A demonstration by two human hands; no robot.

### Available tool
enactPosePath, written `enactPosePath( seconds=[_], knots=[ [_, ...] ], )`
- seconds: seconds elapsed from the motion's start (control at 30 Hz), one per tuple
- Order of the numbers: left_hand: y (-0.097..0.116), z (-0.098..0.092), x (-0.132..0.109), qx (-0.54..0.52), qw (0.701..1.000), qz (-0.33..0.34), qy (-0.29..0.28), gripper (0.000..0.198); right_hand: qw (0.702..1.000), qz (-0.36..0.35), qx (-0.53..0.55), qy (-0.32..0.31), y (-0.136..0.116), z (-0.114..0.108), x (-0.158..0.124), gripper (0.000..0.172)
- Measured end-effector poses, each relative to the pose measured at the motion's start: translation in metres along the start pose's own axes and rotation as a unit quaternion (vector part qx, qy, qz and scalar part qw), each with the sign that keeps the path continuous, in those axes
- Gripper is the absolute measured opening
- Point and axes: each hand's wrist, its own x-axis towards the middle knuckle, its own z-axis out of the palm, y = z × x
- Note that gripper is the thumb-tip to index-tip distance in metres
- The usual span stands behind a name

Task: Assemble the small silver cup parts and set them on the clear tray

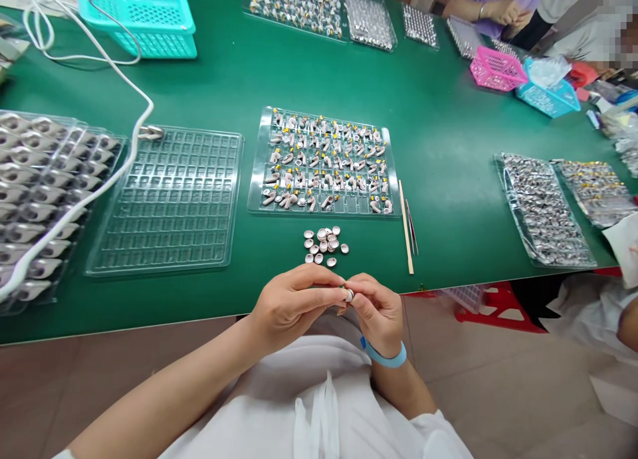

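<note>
My left hand and my right hand meet just in front of the table edge. Both pinch one small silvery round part between the fingertips; the fingers cover much of it. Just beyond them lies a loose pile of small round metal caps. Behind the pile sits a clear plastic tray with rows of small curved grey parts with yellow bits; a few cells in its front row are bare. A wooden stick and metal tweezers lie to the right of this tray.
At left are an unfilled clear tray and trays of larger grey metal parts, crossed by a white cable. A turquoise basket stands behind. Filled trays lie at right. Another person's hands show across the table.
</note>
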Motion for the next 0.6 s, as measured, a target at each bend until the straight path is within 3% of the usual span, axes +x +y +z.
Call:
enactPosePath(
  seconds=[0.6],
  knots=[
    [-0.002,-0.004,-0.002,0.009,1.000,-0.006,-0.024,0.023,0.998,-0.015,-0.042,-0.040,-0.011,-0.004,0.004,0.021]
  ],
)
